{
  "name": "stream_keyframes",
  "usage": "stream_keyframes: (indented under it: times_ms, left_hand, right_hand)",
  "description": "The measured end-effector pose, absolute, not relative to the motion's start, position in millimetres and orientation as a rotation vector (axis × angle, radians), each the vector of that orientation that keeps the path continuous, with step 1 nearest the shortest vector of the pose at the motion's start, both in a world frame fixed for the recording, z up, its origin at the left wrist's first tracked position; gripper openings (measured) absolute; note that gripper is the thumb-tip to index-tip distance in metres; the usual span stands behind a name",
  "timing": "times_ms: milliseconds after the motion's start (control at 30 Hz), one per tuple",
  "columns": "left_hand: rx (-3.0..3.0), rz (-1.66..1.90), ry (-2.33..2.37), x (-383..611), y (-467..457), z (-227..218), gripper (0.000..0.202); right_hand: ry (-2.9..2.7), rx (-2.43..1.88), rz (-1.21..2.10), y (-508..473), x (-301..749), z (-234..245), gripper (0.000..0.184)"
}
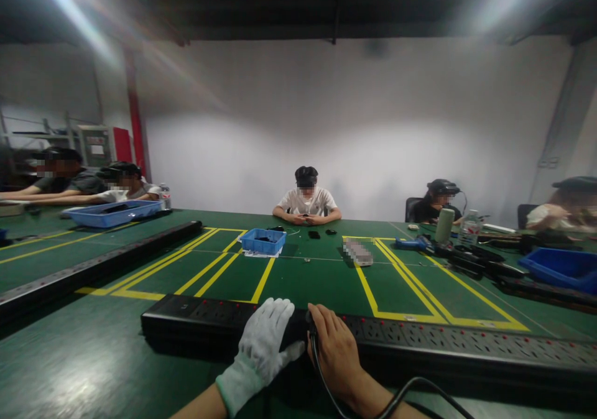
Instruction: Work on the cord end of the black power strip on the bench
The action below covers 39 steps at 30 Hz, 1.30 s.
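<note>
A long black power strip (420, 338) lies across the green table in front of me. My left hand (265, 338), in a white glove, rests on the strip with its fingers curled over the top. My bare right hand (333, 350) is beside it, closed on a black plug (310, 322) at the strip. The plug's black cable (401, 394) runs back over my right wrist. What lies between the two hands on the strip is hidden.
Yellow lines (368, 294) mark the table. A small blue tray (263, 242) and a pixelated object (358, 251) sit mid-table. Another power strip (93, 267) runs along the left. Blue bins stand left (114, 212) and right (562, 267). Several people sit around the table.
</note>
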<state>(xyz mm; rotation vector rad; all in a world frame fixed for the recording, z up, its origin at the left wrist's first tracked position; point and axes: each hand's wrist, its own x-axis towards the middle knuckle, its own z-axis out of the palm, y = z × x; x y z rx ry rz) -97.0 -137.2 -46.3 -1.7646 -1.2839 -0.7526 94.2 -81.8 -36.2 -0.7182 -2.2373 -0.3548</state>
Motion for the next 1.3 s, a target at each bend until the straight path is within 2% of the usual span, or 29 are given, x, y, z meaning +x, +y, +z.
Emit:
stream_keyframes:
  times_ms: [1300]
  left_hand:
    - [-1.788,-0.747,-1.311,-93.3,-140.2,-41.6,0.061]
  right_hand:
    - [-2.231,-0.715,-0.387,-81.3,94.1,-36.5,0.048]
